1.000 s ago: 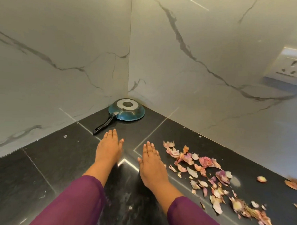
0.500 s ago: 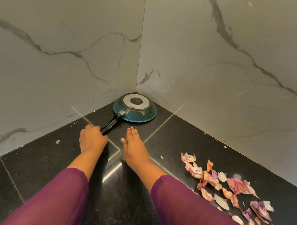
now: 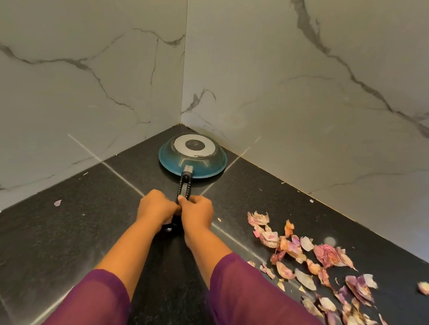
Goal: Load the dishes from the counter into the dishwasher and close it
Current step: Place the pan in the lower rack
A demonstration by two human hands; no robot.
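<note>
We are leaning over the black counter (image 3: 57, 241). Beyond our grip, 1 teal pan (image 3: 192, 161) is lying upside down in the corner. Our left hand (image 3: 156, 209) and right hand (image 3: 197, 213) are both clenching its 1 black handle (image 3: 184, 190). Onion skins (image 3: 303, 249) are lying scattered rightward.

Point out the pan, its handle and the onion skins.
pan (image 3: 181, 162): head view, on its upturned blue side.
handle (image 3: 184, 188): head view, on the bare black stretch ahead of the hands.
onion skins (image 3: 325, 252): head view, on a large purple piece in the pile.
</note>
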